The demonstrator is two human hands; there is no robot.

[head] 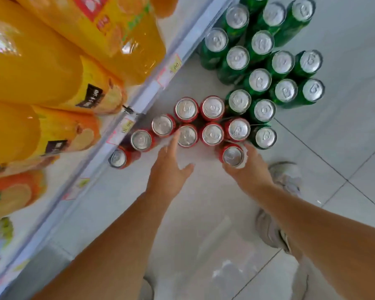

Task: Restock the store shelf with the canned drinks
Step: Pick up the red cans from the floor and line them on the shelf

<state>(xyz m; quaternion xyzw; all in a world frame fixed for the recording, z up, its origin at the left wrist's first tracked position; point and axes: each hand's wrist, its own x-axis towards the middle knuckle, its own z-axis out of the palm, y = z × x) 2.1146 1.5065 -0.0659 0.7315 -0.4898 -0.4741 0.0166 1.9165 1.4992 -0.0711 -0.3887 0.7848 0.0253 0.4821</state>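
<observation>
- Nearest, clear wrap [223, 269] lies crumpled on the tiled floor [344, 148], between two bare forearms that reach away from the viewer.
- Near right, two pale shoes [287, 176] stand on the floor beside the right arm.
- The left hand [168, 169] is wide open and holds nothing. Its fingers are straight, its thumb is spread to the right, and its longest fingertip points at the next can [187, 136], touching it or almost.
- The right hand [252, 169] grips a red can [233, 156] round its side, fingers curled in from the right. Whether the can rests on the floor or is just lifted, I cannot tell.
- Just beyond the hands, the red cans [212, 134] stand upright in a tight cluster on the floor, silver tops up. A short row trails near-left toward the shelf base.
- Farther right, green cans [260, 81] stand packed together, touching the red cluster.
- Handling, as a judgement: full cans are likely heavy for their size, stiff while sealed, and smooth enough to slip. A drop could dent one. The best hold is round the middle of the wall, one can per hand, not by the rim.
- Far left, the shelf [154, 87] edge, hung with price tags, runs diagonally. Large orange bottles [30, 68] fill it, and no cans show on it.
</observation>
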